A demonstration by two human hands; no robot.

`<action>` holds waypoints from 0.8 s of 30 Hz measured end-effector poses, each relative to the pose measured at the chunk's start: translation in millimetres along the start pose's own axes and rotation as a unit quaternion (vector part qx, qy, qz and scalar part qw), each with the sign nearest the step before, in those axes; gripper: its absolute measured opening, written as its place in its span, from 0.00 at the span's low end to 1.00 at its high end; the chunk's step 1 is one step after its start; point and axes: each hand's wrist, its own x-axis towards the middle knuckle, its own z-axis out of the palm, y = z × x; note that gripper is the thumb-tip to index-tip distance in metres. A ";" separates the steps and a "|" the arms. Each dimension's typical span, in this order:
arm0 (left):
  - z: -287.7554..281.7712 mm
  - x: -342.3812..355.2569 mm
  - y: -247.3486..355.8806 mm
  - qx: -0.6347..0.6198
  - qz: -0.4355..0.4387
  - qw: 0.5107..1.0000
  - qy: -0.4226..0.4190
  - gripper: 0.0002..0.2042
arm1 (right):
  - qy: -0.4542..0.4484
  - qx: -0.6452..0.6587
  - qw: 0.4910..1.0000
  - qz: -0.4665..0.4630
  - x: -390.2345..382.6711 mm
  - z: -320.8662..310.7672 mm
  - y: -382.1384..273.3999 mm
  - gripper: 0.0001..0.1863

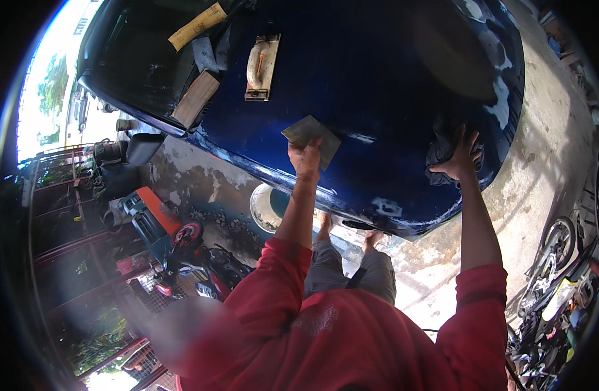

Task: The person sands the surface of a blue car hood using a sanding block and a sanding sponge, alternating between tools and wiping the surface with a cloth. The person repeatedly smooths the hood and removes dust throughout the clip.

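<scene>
Two hands over a blue car panel [390,85].
Left hand [304,159] grips a grey square sheet [304,129] above the panel, fingers closed; right hand [461,161] spreads fingers wide on a dark cloth [440,148] near its edge.

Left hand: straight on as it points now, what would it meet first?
Beyond the gray sheet in the left hand, the way looks free over the blue car panel, passing right of the handled block; depth is hard to judge.

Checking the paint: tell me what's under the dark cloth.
Blue car panel shows around the dark cloth under the right hand; the patch directly beneath is covered and cannot be seen.
</scene>
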 end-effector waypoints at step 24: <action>74.6 21.1 21.7 0.115 0.157 0.979 -0.064 0.26 | 0.005 0.071 0.997 0.006 3.7 0.0 -2.3 0.95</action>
